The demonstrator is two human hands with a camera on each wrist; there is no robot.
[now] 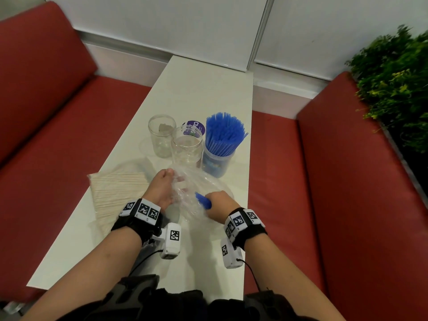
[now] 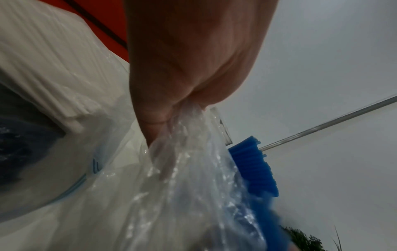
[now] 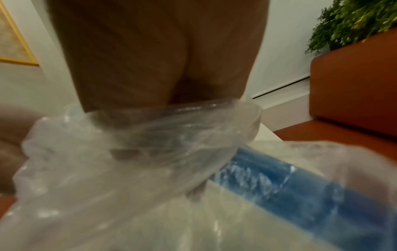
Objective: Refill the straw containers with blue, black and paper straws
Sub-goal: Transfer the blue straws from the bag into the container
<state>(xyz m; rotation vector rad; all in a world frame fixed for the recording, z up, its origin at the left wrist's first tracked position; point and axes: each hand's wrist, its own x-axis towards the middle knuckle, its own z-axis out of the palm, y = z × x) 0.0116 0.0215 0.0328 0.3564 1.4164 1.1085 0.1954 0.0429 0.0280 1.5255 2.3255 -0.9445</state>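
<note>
Left hand point(image 1: 161, 186) pinches bunched clear bag point(image 1: 196, 193) near table's point(image 1: 203, 89) near right edge. Right hand point(image 1: 218, 205) fist-grips blue straws point(image 1: 203, 200) through bag. Mid-table: two empty jars point(image 1: 162, 135), third jar point(image 1: 217, 162) full of blue straws. Paper straws point(image 1: 115, 193) lie at left edge.

**Clear plastic, matt paper, smooth tabletop**

The bag point(image 1: 203, 188) is thin clear plastic film, crinkled and glossy, catching highlights. Just beyond the bag, the two empty jars point(image 1: 162, 135) are clear, shiny plastic or glass; which one cannot be told. Beside them the blue straws point(image 1: 223, 135) look like smooth, slightly translucent plastic in a clear tub point(image 1: 216, 163). Left of the bag, the paper straws point(image 1: 115, 193) are pale and matt. The table point(image 1: 203, 89) is smooth, white, faintly reflective. The benches point(image 1: 58, 112) flanking it have a red, matt, leather-like cover.
</note>
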